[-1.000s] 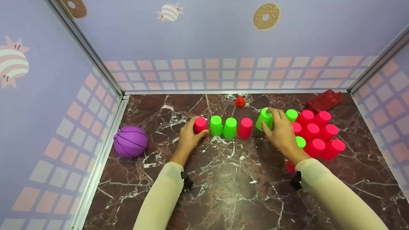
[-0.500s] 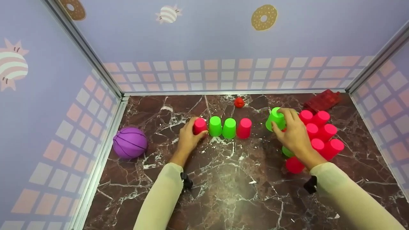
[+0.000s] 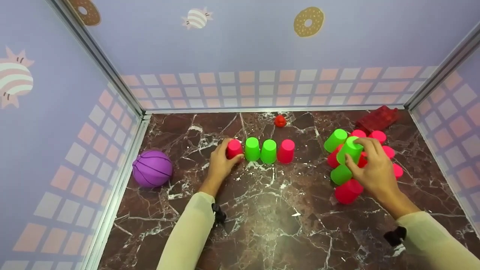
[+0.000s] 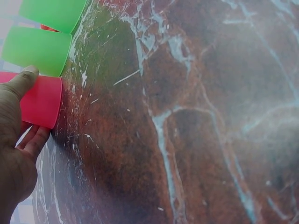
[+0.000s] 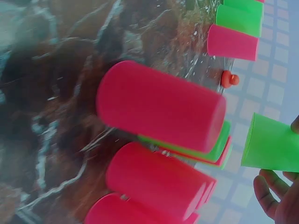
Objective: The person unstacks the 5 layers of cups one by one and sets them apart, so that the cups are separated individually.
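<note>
My left hand (image 3: 220,161) grips an upside-down pink cup (image 3: 234,148) at the left end of a short row. Beside it stand two green cups (image 3: 252,149) and another pink cup (image 3: 286,151), all upside down. A green cup (image 3: 350,150) is pinched between thumb and fingers of my right hand (image 3: 377,170), held over the cluster of cups on the right. In the right wrist view this green cup (image 5: 271,144) hangs in the air, apart from the pink cups below. Part of the cluster is hidden behind the right hand.
Upside-down pink cups (image 3: 348,191) and green cups (image 3: 335,140) crowd the right side. Behind them lies a dark red object (image 3: 378,118). A small red object (image 3: 280,120) sits near the back wall, and a purple ball (image 3: 152,168) rests at the left. Patterned walls (image 3: 240,45) enclose the surface.
My right hand has carried the green cup rightward, away from the row and over the cluster. The left hand stays on its pink cup.
</note>
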A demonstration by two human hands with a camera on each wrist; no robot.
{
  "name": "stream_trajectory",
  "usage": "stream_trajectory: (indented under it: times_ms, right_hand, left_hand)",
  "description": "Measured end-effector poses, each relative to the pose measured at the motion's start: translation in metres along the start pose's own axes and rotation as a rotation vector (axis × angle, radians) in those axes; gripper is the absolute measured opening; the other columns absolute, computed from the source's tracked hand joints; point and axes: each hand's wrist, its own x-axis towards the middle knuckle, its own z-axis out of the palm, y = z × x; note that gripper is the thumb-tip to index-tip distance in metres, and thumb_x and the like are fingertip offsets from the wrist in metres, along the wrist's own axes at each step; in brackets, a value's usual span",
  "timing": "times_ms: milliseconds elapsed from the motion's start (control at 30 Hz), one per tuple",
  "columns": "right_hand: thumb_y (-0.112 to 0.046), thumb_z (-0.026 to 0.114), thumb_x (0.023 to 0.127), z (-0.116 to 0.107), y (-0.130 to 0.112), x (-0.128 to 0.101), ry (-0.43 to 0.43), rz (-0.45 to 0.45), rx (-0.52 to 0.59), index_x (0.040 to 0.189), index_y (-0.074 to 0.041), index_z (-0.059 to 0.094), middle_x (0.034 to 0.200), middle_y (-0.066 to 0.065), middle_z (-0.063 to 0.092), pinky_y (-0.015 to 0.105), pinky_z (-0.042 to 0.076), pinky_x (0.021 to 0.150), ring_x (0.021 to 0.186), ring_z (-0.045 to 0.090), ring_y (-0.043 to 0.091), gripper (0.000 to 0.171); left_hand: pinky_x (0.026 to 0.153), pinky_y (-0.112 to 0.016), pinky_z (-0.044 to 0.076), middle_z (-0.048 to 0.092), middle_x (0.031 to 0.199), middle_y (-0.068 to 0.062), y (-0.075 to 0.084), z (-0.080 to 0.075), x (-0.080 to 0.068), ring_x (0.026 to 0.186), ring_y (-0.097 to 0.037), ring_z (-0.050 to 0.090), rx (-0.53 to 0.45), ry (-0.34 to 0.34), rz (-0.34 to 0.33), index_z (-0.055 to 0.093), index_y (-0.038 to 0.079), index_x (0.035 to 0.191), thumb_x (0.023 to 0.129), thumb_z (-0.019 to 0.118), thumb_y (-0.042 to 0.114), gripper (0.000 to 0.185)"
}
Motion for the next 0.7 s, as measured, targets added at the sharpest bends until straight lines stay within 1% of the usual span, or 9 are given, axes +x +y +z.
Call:
stream_trajectory:
  times_ms: [67,133,233,300,433,500,600,667,700]
  right_hand:
    - [-0.002,0.086,0.088,-0.006,0.004,-0.007,0.004,0.01,-0.003,0.131,0.001,0.066,0.13,0.024,0.067,0.035,0.051,0.08,0.101,0.07,0.04,0.047]
    - [-0.002,0.086,0.087,-0.012,0.008,-0.014,0.011,0.014,-0.007,0.131,0.002,0.066,0.13,0.025,0.067,0.046,0.054,0.08,0.102,0.07,0.042,0.048]
    - [-0.004,0.086,0.086,-0.02,0.014,-0.023,0.026,0.011,-0.031,0.13,0.001,0.067,0.129,0.026,0.066,0.055,0.054,0.079,0.102,0.069,0.043,0.048]
    - [-0.006,0.086,0.086,-0.024,0.017,-0.028,0.042,0.003,-0.047,0.129,0.001,0.068,0.128,0.026,0.066,0.045,0.053,0.076,0.098,0.068,0.04,0.048]
    - [-0.01,0.086,0.084,-0.031,0.025,-0.038,0.077,-0.011,-0.069,0.128,0.001,0.069,0.124,0.024,0.067,0.023,0.042,0.07,0.085,0.059,0.028,0.048]
    - [-0.012,0.086,0.083,-0.033,0.03,-0.043,0.089,-0.017,-0.077,0.127,0.001,0.069,0.121,0.024,0.067,0.017,0.039,0.068,0.083,0.054,0.021,0.049]
    - [-0.014,0.086,0.082,-0.034,0.036,-0.05,0.103,-0.02,-0.074,0.126,0.001,0.07,0.119,0.024,0.066,0.013,0.04,0.068,0.088,0.05,0.004,0.05]
    - [-0.013,0.086,0.079,-0.034,0.04,-0.055,0.118,-0.024,-0.06,0.125,0.003,0.07,0.119,0.026,0.066,0.007,0.04,0.071,0.093,0.046,-0.008,0.051]
    - [-0.012,0.086,0.078,-0.035,0.042,-0.058,0.128,-0.026,-0.05,0.125,0.004,0.07,0.119,0.027,0.066,0.004,0.04,0.073,0.095,0.045,-0.012,0.052]
  left_hand:
    - [0.098,-0.055,0.063,0.079,0.12,-0.017,-0.009,0.005,0.0,0.111,-0.038,0.078,0.006,-0.004,-0.003,0.066,0.023,0.138,0.081,0.096,0.046,0.068]
    - [0.098,-0.055,0.062,0.079,0.121,-0.015,-0.013,0.008,0.0,0.111,-0.036,0.078,0.009,-0.001,-0.001,0.066,0.024,0.138,0.081,0.096,0.049,0.069]
    - [0.096,-0.057,0.062,0.079,0.119,-0.016,-0.004,0.003,-0.003,0.11,-0.038,0.078,0.009,0.005,0.001,0.067,0.022,0.136,0.08,0.097,0.046,0.068]
    - [0.096,-0.061,0.062,0.078,0.12,-0.02,0.009,-0.004,-0.004,0.11,-0.042,0.078,0.002,-0.001,-0.007,0.067,0.019,0.136,0.081,0.097,0.041,0.066]
    - [0.102,-0.063,0.061,0.077,0.123,-0.025,0.033,-0.018,-0.005,0.115,-0.046,0.076,-0.007,-0.03,-0.038,0.066,0.014,0.137,0.084,0.097,0.03,0.063]
    - [0.103,-0.056,0.062,0.078,0.124,-0.02,0.015,-0.011,-0.002,0.117,-0.041,0.077,-0.01,-0.01,-0.015,0.066,0.019,0.139,0.085,0.096,0.038,0.065]
    - [0.101,-0.057,0.063,0.078,0.122,-0.02,0.011,-0.009,-0.001,0.116,-0.041,0.078,-0.006,-0.002,-0.006,0.066,0.02,0.139,0.083,0.096,0.04,0.067]
    - [0.098,-0.052,0.064,0.078,0.12,-0.016,-0.006,0.0,0.0,0.112,-0.038,0.078,0.003,0.018,0.021,0.066,0.025,0.138,0.084,0.094,0.049,0.066]
    - [0.098,-0.056,0.063,0.078,0.12,-0.019,0.006,-0.006,-0.001,0.113,-0.041,0.078,0.006,0.003,-0.002,0.067,0.022,0.137,0.084,0.095,0.044,0.064]
